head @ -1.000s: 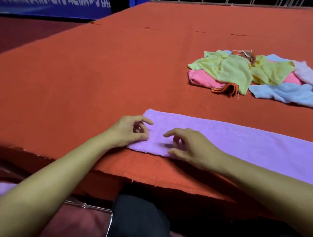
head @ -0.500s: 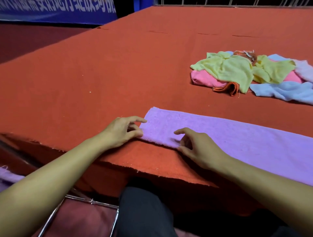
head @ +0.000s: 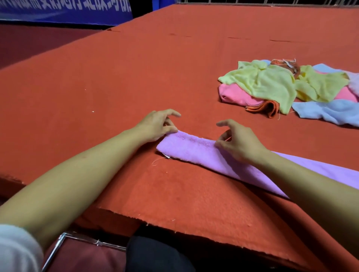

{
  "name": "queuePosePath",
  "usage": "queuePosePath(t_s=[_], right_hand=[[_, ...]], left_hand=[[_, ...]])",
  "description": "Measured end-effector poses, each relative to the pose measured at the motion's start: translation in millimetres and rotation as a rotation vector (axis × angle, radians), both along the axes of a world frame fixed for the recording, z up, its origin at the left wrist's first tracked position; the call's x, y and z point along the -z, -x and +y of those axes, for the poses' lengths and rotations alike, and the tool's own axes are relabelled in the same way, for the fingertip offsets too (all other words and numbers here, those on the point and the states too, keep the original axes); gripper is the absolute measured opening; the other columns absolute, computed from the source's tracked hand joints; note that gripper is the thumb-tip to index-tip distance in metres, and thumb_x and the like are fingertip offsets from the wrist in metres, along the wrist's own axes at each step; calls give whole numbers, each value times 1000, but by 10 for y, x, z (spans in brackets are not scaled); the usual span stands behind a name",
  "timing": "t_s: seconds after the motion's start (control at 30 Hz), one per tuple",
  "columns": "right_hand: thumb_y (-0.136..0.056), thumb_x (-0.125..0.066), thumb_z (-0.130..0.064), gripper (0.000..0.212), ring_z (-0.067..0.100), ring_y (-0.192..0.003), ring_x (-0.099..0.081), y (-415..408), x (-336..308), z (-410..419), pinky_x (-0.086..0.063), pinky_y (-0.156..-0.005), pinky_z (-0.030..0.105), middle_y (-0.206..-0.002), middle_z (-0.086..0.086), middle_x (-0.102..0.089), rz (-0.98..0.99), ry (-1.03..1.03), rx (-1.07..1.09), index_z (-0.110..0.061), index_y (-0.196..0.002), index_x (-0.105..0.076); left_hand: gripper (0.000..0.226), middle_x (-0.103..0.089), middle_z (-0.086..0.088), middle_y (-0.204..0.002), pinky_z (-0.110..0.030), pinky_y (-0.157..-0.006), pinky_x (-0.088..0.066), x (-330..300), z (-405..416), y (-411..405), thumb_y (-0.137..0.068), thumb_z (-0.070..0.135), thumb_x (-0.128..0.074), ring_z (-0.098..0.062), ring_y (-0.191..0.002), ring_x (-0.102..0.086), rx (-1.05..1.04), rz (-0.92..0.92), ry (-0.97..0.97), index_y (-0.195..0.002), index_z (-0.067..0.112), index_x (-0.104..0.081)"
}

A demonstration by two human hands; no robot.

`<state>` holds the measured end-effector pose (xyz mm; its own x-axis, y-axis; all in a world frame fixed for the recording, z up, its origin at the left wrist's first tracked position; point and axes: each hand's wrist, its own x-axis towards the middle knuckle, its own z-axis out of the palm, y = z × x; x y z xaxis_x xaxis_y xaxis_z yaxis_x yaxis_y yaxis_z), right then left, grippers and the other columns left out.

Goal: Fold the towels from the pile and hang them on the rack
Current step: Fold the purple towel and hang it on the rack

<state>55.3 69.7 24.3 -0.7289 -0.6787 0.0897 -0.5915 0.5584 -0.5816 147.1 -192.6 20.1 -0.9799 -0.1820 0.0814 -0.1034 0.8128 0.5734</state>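
A purple towel [head: 194, 149] lies as a long narrow strip on the red table [head: 116, 77], running from the middle out to the right edge of view. It is doubled lengthwise, its near long edge laid over to the far side. My left hand [head: 157, 125] pinches its far left corner. My right hand [head: 239, 140] pinches the far edge a little to the right, index finger raised. The pile [head: 291, 87] of yellow, pink, orange and blue towels sits at the back right. No rack is in view.
The table's frayed front edge [head: 155, 225] is close to me. A chrome bar frame [head: 58, 244] shows below it at the lower left. A blue banner [head: 64, 9] runs along the far left, and a metal railing [head: 272, 2] lines the table's far side.
Both hands lifted the towel's near long edge and carried it away from me, halving the strip's width. The hands now sit farther from the table's front edge.
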Motion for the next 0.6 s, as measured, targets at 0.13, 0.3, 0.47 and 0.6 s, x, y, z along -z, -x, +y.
queuePosePath(t_s=[0.13, 0.3, 0.47, 0.6], right_hand=[[-81, -74, -14, 54, -3, -71, -59, 201, 158, -43, -35, -64, 8, -77, -17, -68, -10, -21, -11, -22, -130, -53], [-80, -74, -16, 53, 8, -76, -61, 196, 230, -38, -39, -72, 22, -82, -12, -69, 17, -9, -26, -21, -128, -55], [-81, -76, -20, 51, -6, -64, -55, 105, 73, 333, -42, -70, 17, -79, -17, -66, 22, 68, 33, -25, -127, -55], [-83, -75, -16, 47, -3, -64, -58, -40, 20, 1142, -39, -64, 10, -76, -19, -65, -18, 85, 102, -24, -125, -56]], left_hand=[[41, -73, 20, -82, -16, -74, -45, 206, -70, 117, -84, 17, -73, 0, -72, -62, -6, -37, -39, -120, 31, -59], [40, -70, 21, -85, -22, -78, -47, 271, -80, 94, -82, 20, -75, -5, -73, -56, -58, -24, -70, -117, 32, -60], [33, -63, 27, -92, -28, -82, -42, 55, 340, 170, -87, 26, -68, -12, -85, -53, -12, 157, 142, -119, 32, -61], [31, -65, 24, -92, -27, -81, -43, -101, 1136, 242, -88, 21, -66, -12, -83, -58, 182, 202, 127, -117, 28, -63]])
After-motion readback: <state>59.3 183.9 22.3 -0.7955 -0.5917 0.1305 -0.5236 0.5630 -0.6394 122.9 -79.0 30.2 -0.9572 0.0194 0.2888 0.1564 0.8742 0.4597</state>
